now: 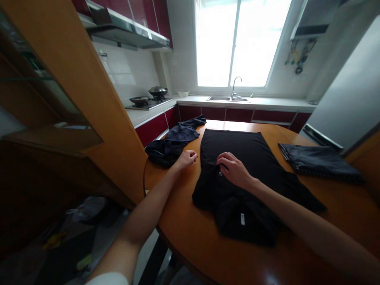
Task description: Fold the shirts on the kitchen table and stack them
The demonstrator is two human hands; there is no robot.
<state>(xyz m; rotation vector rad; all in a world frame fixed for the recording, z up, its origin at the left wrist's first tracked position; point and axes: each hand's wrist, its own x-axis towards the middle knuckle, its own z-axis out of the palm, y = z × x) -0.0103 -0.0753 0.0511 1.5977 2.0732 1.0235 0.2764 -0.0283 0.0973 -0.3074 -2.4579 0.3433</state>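
A black shirt (237,146) lies spread on the wooden table, its collar end toward me with a small white label showing and a small white logo on the chest. My right hand (234,168) rests over the chest, fingers bent and pinching a bit of the cloth beside the logo. One sleeve reaches out to the right; on the left side the cloth is bunched. Just left of the shirt, my left hand (188,158) hovers over the table with its fingers curled in and nothing visible in them. Close behind it is a rumpled dark blue garment (181,134).
Folded dark jeans (320,160) lie on the right of the round wooden table (184,229). Beyond are a counter with a sink (219,98), a stove with pans (158,92), and a fridge at right. A wooden cabinet frame (118,118) stands close on the left.
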